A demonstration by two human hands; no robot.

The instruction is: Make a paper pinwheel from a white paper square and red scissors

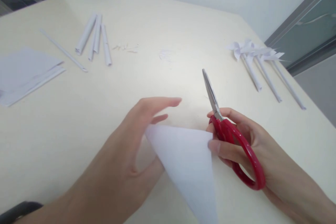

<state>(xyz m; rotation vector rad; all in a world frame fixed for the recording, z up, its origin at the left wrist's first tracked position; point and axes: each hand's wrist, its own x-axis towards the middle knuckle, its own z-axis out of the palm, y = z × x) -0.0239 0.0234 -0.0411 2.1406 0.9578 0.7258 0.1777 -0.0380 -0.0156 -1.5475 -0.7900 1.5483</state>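
Note:
A white sheet of paper folded into a triangle hangs between my hands, with its point toward the lower edge of the view. My right hand pinches its upper right corner with the thumb. The same hand also holds red-handled scissors, with the metal blades together and pointing up and away. My left hand is at the triangle's left corner, fingers stretched out and apart. Its thumb tip is hidden behind the paper, and I see no firm grip there.
Several rolled paper tubes and a thin paper stick lie at the back left. A stack of paper sheets is at far left. Small paper scraps dot the table. Three paper pinwheels on sticks lie at right.

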